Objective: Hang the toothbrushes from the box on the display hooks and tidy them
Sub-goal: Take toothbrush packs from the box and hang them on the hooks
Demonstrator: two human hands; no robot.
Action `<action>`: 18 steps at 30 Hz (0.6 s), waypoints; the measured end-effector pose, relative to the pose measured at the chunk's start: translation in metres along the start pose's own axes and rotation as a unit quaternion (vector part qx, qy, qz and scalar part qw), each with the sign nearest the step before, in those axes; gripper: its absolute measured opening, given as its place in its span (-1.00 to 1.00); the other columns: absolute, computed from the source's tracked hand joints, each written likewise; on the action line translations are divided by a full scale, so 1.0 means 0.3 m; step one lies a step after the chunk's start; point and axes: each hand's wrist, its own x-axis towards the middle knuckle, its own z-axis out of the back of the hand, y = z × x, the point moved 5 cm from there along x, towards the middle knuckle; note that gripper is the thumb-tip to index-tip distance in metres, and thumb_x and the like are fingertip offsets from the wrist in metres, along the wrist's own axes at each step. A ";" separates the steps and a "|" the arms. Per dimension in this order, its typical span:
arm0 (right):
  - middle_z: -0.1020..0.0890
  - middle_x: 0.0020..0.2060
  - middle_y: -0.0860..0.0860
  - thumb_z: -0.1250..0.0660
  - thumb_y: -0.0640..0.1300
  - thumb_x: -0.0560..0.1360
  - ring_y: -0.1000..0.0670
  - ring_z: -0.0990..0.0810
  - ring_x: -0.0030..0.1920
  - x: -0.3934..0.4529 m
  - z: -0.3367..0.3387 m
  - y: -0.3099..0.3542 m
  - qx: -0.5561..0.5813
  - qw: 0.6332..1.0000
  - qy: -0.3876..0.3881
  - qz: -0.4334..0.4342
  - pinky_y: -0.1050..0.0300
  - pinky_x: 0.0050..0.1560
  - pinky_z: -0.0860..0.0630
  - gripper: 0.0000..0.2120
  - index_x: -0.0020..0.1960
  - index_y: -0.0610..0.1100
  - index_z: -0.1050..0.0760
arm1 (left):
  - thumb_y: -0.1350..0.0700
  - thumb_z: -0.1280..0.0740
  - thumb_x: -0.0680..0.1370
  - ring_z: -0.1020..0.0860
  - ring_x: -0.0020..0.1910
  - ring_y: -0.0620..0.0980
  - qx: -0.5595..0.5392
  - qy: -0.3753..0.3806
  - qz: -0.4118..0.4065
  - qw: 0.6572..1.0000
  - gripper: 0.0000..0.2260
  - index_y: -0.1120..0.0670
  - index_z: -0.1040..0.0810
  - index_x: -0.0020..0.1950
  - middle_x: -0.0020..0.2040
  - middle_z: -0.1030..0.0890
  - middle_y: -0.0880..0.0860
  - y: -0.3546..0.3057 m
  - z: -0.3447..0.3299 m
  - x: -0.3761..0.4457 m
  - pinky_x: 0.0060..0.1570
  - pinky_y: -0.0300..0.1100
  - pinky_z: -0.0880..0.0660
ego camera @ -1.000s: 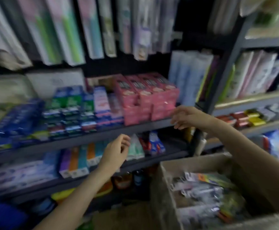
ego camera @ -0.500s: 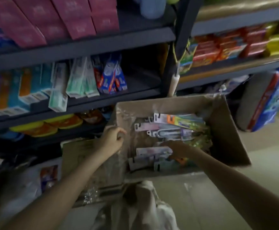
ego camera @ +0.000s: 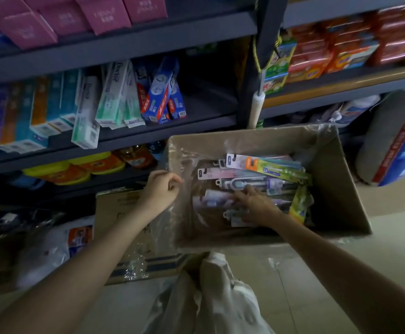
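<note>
An open cardboard box (ego camera: 341, 189) lined with clear plastic (ego camera: 196, 150) stands on the floor below the shelves. Several carded toothbrush packs (ego camera: 269, 167) lie in a loose heap inside it. My right hand (ego camera: 257, 206) reaches into the box, its fingers laid out over the packs near the middle of the heap. My left hand (ego camera: 159, 189) is at the box's left rim, fingers curled, pinching the plastic liner there. No display hooks are in view.
Dark shelves hold toothpaste boxes (ego camera: 114, 97), pink cartons (ego camera: 100, 13) and soap packs (ego camera: 317, 59). A flattened carton (ego camera: 119, 213) lies left of the box, with a printed sack (ego camera: 401, 141) on the right. A white roll (ego camera: 255, 109) hangs on the shelf post. My light clothing (ego camera: 220, 297) fills the bottom centre.
The view dropped from the upper shelves to the box. Both hands came down: the right went into the toothbrush heap, the left to the box's left rim.
</note>
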 end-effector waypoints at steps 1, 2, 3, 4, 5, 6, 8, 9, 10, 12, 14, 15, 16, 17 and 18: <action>-0.34 0.24 -0.17 -0.38 -0.07 0.41 -0.21 -0.41 0.24 -0.008 0.052 -0.027 0.052 0.997 -0.049 -0.018 0.03 0.16 -0.39 -0.42 0.37 -0.10 -0.29 | 0.24 -0.26 0.51 -0.38 0.26 0.05 -0.012 0.012 0.004 1.000 -0.83 0.05 -0.54 0.04 0.14 -0.50 0.10 0.000 0.004 0.004 0.26 -0.04 -0.37; -0.37 0.20 -0.18 -0.41 -0.14 0.38 -0.20 -0.43 0.20 -0.017 0.107 -0.055 0.110 0.989 -0.095 -0.033 0.07 0.11 -0.40 -0.42 0.35 -0.14 -0.31 | 0.24 -0.25 0.51 -0.42 0.23 0.06 -0.025 0.021 0.010 0.999 -0.83 0.04 -0.53 0.04 0.13 -0.52 0.09 -0.005 0.009 0.007 0.22 -0.01 -0.40; -0.41 0.17 -0.19 -0.44 -0.19 0.35 -0.19 -0.45 0.16 -0.025 0.162 -0.079 0.166 0.975 -0.140 -0.045 0.09 0.06 -0.40 -0.41 0.33 -0.18 -0.33 | 0.23 -0.25 0.52 -0.44 0.20 0.06 -0.035 0.025 0.016 0.999 -0.83 0.04 -0.51 0.06 0.12 -0.54 0.08 -0.016 0.017 0.009 0.18 -0.02 -0.43; -0.44 0.14 -0.19 -0.48 -0.23 0.33 -0.17 -0.48 0.11 -0.032 0.212 -0.094 0.217 0.959 -0.172 -0.054 0.08 0.02 -0.40 -0.41 0.29 -0.20 -0.34 | 0.22 -0.25 0.53 -0.46 0.17 0.04 -0.044 0.021 0.017 0.999 -0.83 0.06 -0.50 0.08 0.12 -0.56 0.06 -0.033 0.029 0.010 0.14 -0.05 -0.44; -0.46 0.11 -0.17 -0.49 -0.26 0.31 -0.14 -0.51 0.07 -0.041 0.257 -0.094 0.265 0.943 -0.194 -0.056 0.06 -0.01 -0.44 -0.43 0.24 -0.21 -0.33 | 0.21 -0.26 0.53 -0.48 0.15 0.03 -0.056 0.010 0.013 0.998 -0.82 0.08 -0.49 0.13 0.13 -0.56 0.04 -0.057 0.043 0.012 0.10 -0.10 -0.44; -0.49 0.06 -0.14 -0.50 -0.30 0.30 -0.06 -0.56 0.02 -0.048 0.293 -0.083 0.318 0.925 -0.204 -0.043 0.03 -0.03 -0.51 -0.46 0.18 -0.21 -0.32 | 0.18 -0.27 0.54 -0.49 0.13 0.00 -0.079 0.004 0.004 0.997 -0.79 0.09 -0.47 0.17 0.13 -0.55 0.02 -0.086 0.053 0.012 0.07 -0.14 -0.43; -0.51 -0.06 -0.01 -0.47 -0.42 0.30 0.23 -0.58 -0.10 -0.057 0.329 -0.040 0.404 0.894 -0.193 0.002 0.21 -0.13 -0.56 -0.49 0.10 -0.21 -0.28 | 0.12 -0.29 0.54 -0.49 0.14 -0.04 -0.178 0.026 -0.001 0.984 -0.71 0.08 -0.41 0.26 0.15 -0.52 -0.01 -0.154 0.059 0.008 0.08 -0.18 -0.41; -0.50 -0.08 0.04 -0.46 -0.45 0.31 0.30 -0.55 -0.15 -0.063 0.335 -0.016 0.417 0.890 -0.184 0.023 0.26 -0.15 -0.55 -0.50 0.09 -0.19 -0.28 | 0.10 -0.30 0.54 -0.47 0.15 -0.06 -0.247 0.055 0.007 0.967 -0.68 0.05 -0.38 0.28 0.16 -0.49 -0.01 -0.190 0.053 0.003 0.11 -0.19 -0.40; -0.52 -0.09 0.02 -0.45 -0.45 0.32 0.29 -0.54 -0.15 -0.068 0.335 0.008 0.431 0.885 -0.174 0.037 0.22 -0.13 -0.56 -0.52 0.09 -0.17 -0.31 | 0.09 -0.30 0.54 -0.47 0.15 -0.07 -0.303 0.084 0.016 0.949 -0.68 0.02 -0.36 0.28 0.17 -0.48 -0.02 -0.224 0.042 -0.002 0.13 -0.18 -0.41; -0.60 -0.06 -0.19 -0.44 -0.42 0.35 0.18 -0.57 -0.15 -0.074 0.330 0.045 0.462 0.872 -0.155 0.042 0.08 -0.06 -0.56 -0.63 0.05 -0.15 -0.42 | 0.13 -0.31 0.53 -0.50 0.14 -0.02 -0.375 0.116 0.038 0.919 -0.76 -0.03 -0.39 0.18 0.19 -0.49 0.02 -0.273 0.021 -0.007 0.13 -0.11 -0.48; -0.64 -0.01 -0.26 -0.43 -0.37 0.38 0.14 -0.59 -0.15 -0.072 0.331 0.068 0.461 0.875 -0.145 0.033 0.13 -0.03 -0.56 -0.76 0.01 -0.17 -0.52 | 0.20 -0.28 0.55 -0.55 0.07 0.03 -0.425 0.119 0.064 0.895 -0.87 0.02 -0.46 0.07 0.15 -0.53 0.09 -0.298 0.016 -0.012 0.00 -0.16 -0.55; -0.65 -0.02 -0.23 -0.42 -0.35 0.40 0.12 -0.60 -0.13 -0.070 0.333 0.075 0.453 0.880 -0.140 0.027 0.15 -0.02 -0.56 -0.79 0.02 -0.22 -0.55 | 0.22 -0.26 0.55 -0.56 0.05 0.04 -0.421 0.115 0.065 0.897 -0.89 0.04 -0.48 0.02 0.11 -0.54 0.09 -0.304 0.017 -0.013 -0.06 -0.19 -0.56; -0.65 -0.04 -0.18 -0.42 -0.33 0.40 0.10 -0.60 -0.11 -0.065 0.333 0.076 0.450 0.882 -0.136 0.022 0.14 -0.02 -0.55 -0.78 0.04 -0.26 -0.56 | 0.23 -0.25 0.55 -0.57 0.05 0.04 -0.395 0.112 0.058 0.910 -0.89 0.03 -0.49 0.00 0.07 -0.56 0.09 -0.305 0.018 -0.010 -0.05 -0.18 -0.56; -0.65 -0.05 -0.14 -0.41 -0.33 0.41 0.10 -0.60 -0.10 -0.065 0.339 0.077 0.456 0.879 -0.136 0.015 0.14 -0.03 -0.56 -0.77 0.07 -0.29 -0.56 | 0.24 -0.25 0.55 -0.57 0.05 0.05 -0.357 0.115 0.048 0.926 -0.88 0.04 -0.50 0.00 0.05 -0.57 0.08 -0.301 0.017 -0.008 -0.01 -0.14 -0.55; -0.64 -0.05 -0.12 -0.41 -0.34 0.41 0.09 -0.61 -0.09 -0.065 0.347 0.067 0.472 0.870 -0.143 0.000 0.15 -0.04 -0.56 -0.76 0.08 -0.31 -0.55 | 0.25 -0.26 0.55 -0.56 0.06 0.04 -0.328 0.119 0.041 0.936 -0.87 0.07 -0.50 0.04 0.05 -0.57 0.09 -0.295 0.018 -0.006 0.02 -0.12 -0.54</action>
